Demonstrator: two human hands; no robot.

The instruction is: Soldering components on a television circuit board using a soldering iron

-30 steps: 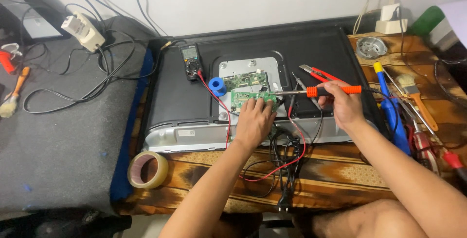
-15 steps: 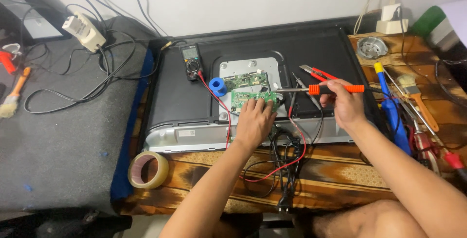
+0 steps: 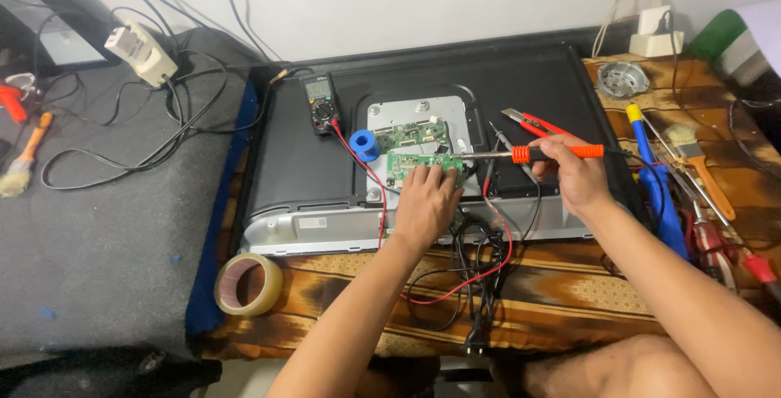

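Head view: the left hand [image 3: 425,203] lies fingers-down on a small green circuit board [image 3: 423,164] resting on the back of a black flat-panel set [image 3: 309,178], its grip pressed flat rather than closed around anything. The right hand [image 3: 573,174] has its grip clamped on the orange handle of a soldering iron [image 3: 533,154], whose tip appears to meet the board's right edge, though contact is hard to confirm. Nearby: a blue solder spool [image 3: 365,145], a black multimeter [image 3: 320,102], and a tape roll [image 3: 248,284] on the tabletop [image 3: 569,292]; a pale rectangular label [image 3: 311,222] sits on the set's grey lower strip.
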